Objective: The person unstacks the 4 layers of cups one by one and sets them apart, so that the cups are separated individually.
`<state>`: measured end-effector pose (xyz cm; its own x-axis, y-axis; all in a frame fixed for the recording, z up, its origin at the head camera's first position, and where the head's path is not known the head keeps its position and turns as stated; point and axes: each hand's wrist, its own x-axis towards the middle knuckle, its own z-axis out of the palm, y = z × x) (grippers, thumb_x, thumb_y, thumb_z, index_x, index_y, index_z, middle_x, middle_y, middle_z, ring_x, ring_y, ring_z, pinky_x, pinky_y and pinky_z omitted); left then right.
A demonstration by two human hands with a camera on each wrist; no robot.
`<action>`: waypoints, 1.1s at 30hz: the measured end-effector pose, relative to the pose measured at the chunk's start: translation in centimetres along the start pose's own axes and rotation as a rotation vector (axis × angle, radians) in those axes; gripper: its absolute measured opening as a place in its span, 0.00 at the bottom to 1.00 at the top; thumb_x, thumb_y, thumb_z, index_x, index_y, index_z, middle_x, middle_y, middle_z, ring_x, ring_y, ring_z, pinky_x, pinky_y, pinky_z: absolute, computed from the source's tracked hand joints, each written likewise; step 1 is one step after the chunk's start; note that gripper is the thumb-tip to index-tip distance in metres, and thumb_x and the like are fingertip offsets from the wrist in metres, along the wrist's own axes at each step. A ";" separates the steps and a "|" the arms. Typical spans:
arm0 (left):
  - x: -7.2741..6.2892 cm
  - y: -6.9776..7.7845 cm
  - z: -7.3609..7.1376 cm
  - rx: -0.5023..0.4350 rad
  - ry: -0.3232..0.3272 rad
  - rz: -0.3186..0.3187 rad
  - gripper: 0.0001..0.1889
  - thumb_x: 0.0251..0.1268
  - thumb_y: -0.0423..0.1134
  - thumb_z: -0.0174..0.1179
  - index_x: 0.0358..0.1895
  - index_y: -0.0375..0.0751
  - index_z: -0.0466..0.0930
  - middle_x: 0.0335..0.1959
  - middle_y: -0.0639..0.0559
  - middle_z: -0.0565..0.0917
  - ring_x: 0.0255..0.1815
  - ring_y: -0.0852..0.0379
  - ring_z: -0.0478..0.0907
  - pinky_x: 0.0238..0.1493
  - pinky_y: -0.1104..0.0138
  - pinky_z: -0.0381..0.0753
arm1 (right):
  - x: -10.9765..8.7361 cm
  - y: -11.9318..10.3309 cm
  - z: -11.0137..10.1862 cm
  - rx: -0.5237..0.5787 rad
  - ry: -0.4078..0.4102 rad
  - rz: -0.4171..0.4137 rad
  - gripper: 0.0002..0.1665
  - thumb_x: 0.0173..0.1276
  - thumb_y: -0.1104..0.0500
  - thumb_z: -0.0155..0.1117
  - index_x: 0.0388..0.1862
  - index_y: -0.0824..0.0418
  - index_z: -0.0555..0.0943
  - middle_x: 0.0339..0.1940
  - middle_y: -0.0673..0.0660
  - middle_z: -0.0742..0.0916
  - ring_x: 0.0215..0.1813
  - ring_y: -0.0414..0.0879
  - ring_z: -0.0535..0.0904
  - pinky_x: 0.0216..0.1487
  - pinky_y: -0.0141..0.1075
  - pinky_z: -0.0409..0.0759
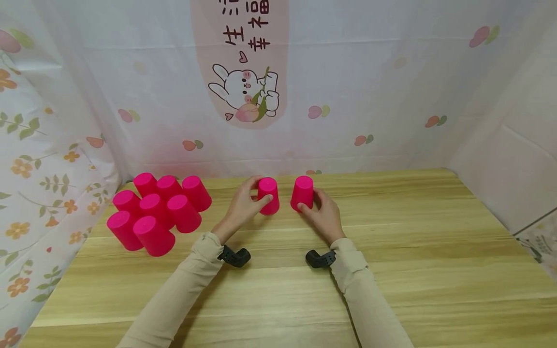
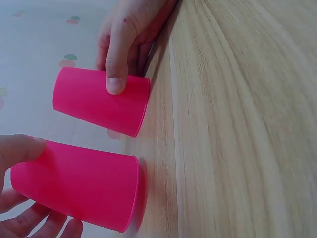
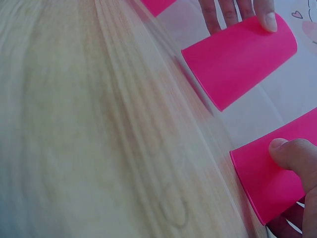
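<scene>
Two bright pink plastic cups are held side by side near the back of the table, mouths down, with a small gap between them. My left hand (image 1: pixel 241 206) grips the left cup (image 1: pixel 269 197), thumb on its near side and fingers behind. In the left wrist view a shadow shows beyond the rim of this left cup (image 2: pixel 79 181), close over the wood. Around the lower part of the right cup (image 1: pixel 302 192) curls my right hand (image 1: pixel 325 215). The thumb (image 3: pixel 285 153) presses the side of that cup near its rim in the right wrist view.
Several more pink cups (image 1: pixel 158 234) stand upside down in a close group at the table's left. The wood-grain table (image 1: pixel 278 309) meets a white printed curtain (image 1: pixel 348 96) at the back. Floral cloth (image 1: pixel 48 193) hangs along the left side.
</scene>
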<state>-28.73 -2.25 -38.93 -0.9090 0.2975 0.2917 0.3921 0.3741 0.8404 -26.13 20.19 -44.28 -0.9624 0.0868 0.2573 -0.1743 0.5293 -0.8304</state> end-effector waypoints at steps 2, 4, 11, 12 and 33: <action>-0.2 0.0 -0.2 0.006 0.003 0.013 0.25 0.55 0.32 0.65 0.58 0.32 0.70 0.49 0.41 0.77 0.51 0.48 0.74 0.45 0.60 0.79 | 0.0 0.1 0.0 0.003 0.001 0.000 0.35 0.59 0.53 0.68 0.61 0.66 0.70 0.58 0.62 0.77 0.59 0.54 0.74 0.59 0.41 0.71; -0.4 0.0 -0.3 0.022 0.007 0.031 0.26 0.55 0.31 0.65 0.58 0.32 0.70 0.50 0.41 0.77 0.51 0.47 0.74 0.45 0.59 0.79 | -0.1 0.1 0.0 0.007 0.000 -0.001 0.35 0.59 0.52 0.68 0.61 0.66 0.70 0.58 0.62 0.77 0.59 0.54 0.74 0.59 0.42 0.71; -1.1 0.4 -0.9 0.081 0.013 0.054 0.27 0.55 0.32 0.65 0.59 0.32 0.69 0.53 0.40 0.74 0.51 0.46 0.72 0.47 0.58 0.79 | -0.2 -0.1 -0.1 0.004 -0.001 -0.003 0.36 0.58 0.52 0.68 0.61 0.68 0.69 0.58 0.63 0.77 0.59 0.55 0.74 0.59 0.43 0.71; -1.2 0.4 -1.0 0.085 0.015 0.051 0.28 0.55 0.32 0.65 0.59 0.32 0.68 0.53 0.40 0.74 0.52 0.46 0.72 0.47 0.58 0.79 | -0.2 -0.1 -0.1 0.004 -0.002 -0.004 0.36 0.58 0.52 0.68 0.61 0.68 0.69 0.58 0.63 0.77 0.59 0.55 0.74 0.59 0.43 0.71; -3.6 0.4 -4.2 0.088 0.076 -0.002 0.30 0.53 0.32 0.67 0.60 0.30 0.68 0.53 0.38 0.75 0.51 0.43 0.73 0.47 0.53 0.78 | -0.1 0.1 -0.1 0.004 -0.007 -0.006 0.35 0.59 0.53 0.68 0.61 0.67 0.69 0.58 0.62 0.77 0.59 0.54 0.73 0.59 0.42 0.71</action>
<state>-25.89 -6.90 -37.71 -0.9166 0.2304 0.3267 0.3981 0.4514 0.7986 -26.06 20.32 -44.36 -0.9628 0.0774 0.2590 -0.1810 0.5268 -0.8305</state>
